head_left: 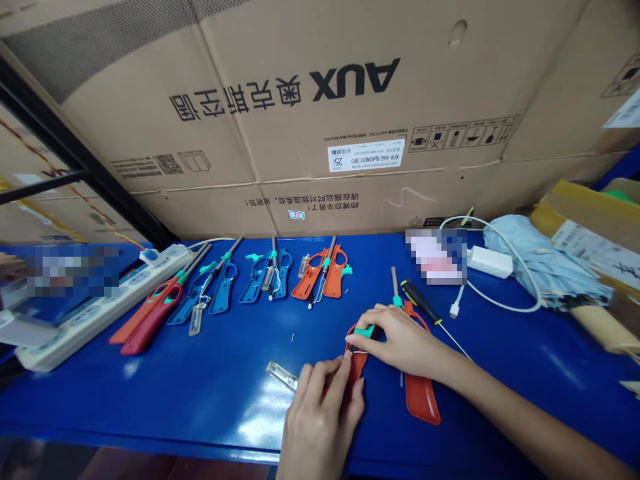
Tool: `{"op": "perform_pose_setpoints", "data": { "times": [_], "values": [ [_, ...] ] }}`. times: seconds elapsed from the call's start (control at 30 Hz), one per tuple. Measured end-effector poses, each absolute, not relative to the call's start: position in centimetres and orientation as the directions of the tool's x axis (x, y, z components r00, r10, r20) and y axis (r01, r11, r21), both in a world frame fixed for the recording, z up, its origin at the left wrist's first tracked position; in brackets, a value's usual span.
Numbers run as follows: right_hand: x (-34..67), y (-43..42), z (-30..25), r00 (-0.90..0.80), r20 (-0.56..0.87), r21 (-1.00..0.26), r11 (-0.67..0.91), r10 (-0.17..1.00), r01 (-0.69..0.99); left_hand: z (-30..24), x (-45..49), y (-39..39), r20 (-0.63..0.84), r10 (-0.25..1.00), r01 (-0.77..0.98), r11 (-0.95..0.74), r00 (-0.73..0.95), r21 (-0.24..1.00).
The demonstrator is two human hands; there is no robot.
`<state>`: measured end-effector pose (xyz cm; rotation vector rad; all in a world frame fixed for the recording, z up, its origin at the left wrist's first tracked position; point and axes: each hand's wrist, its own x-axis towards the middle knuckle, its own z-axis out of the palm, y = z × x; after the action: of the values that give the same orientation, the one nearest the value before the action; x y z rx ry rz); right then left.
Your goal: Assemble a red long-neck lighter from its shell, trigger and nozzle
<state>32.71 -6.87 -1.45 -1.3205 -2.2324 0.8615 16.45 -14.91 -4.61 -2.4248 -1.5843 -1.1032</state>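
Observation:
On the blue table, my left hand [320, 413] is closed around one half of an orange-red lighter shell [358, 365]; its fingertips press near a thin wire inside. My right hand [400, 340] pinches the green trigger [366, 331] at the upper part of that half. The other shell half [423, 400] lies under and beside my right wrist. A metal lighter tube [394, 280] with a green collar points away beyond my right hand. Left of my left hand is a clear fuel tank [281, 375], partly covered by the fingers.
Behind my right hand lies a black-and-yellow screwdriver [423, 303]. Opened blue lighters [223, 290], an opened orange lighter [333, 283] and whole red lighters [153, 317] line the back left. A power strip [95, 313], tiny screw [293, 337], white charger [490, 261] and large cardboard box [280, 147] are around.

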Motion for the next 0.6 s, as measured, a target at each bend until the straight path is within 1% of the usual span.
{"op": "perform_pose_setpoints", "data": {
  "times": [0.2, 0.43, 0.6],
  "values": [
    [32.71, -6.85, -1.24, -0.505, 0.037, -0.632, 0.412, 0.862, 0.657, -4.84, 16.47, -14.88, 0.623, 0.754, 0.808, -0.492, 0.209, 0.324],
    [32.70, -6.84, -1.43, -0.525, 0.039, -0.623, 0.431, 0.850, 0.653, -5.02, 16.42, -14.83, 0.639, 0.741, 0.812, -0.494, 0.205, 0.312],
    [32.68, -7.02, -1.34, -0.515, 0.038, -0.648, 0.414, 0.856, 0.639, -5.17, 16.39, -14.83, 0.648, 0.731, 0.812, -0.503, 0.216, 0.297]
  ]
}}
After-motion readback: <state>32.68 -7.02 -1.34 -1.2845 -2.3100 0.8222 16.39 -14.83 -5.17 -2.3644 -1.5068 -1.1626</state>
